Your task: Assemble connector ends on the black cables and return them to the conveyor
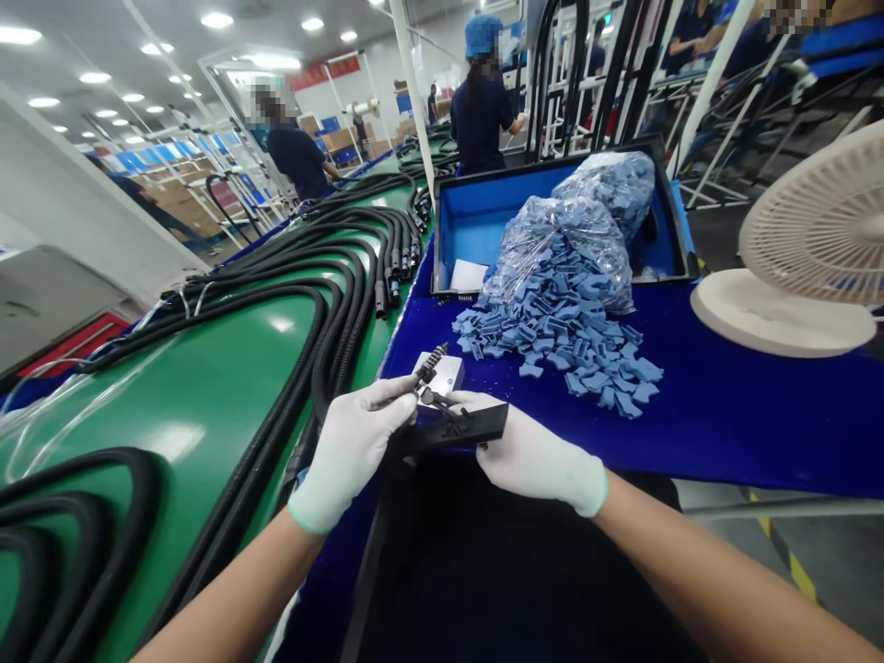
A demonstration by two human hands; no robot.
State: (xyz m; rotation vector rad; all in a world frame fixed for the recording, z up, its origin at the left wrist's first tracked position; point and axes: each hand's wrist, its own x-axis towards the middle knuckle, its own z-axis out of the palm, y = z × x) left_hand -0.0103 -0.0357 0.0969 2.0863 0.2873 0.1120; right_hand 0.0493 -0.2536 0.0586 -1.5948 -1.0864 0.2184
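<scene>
Black hoses (340, 336) lie on the green surface (227, 378) at left. My gloved left hand (351, 451) pinches a small spring part (432, 365) by a white block (450, 370) on the blue worktop (732, 414). My right hand (535, 458) grips a flat black piece (483, 424), nearer me. Farther right sit loose blue clips (563, 336), then a fan (821, 216).

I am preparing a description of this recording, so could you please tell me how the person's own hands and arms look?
Both the left hand and the right hand wear thin, close-fitting white gloves, each with a pale green edge at the wrist. The forearms show no sleeves, and no watch or bracelet is visible. I see no printed markings on the gloves.
</scene>
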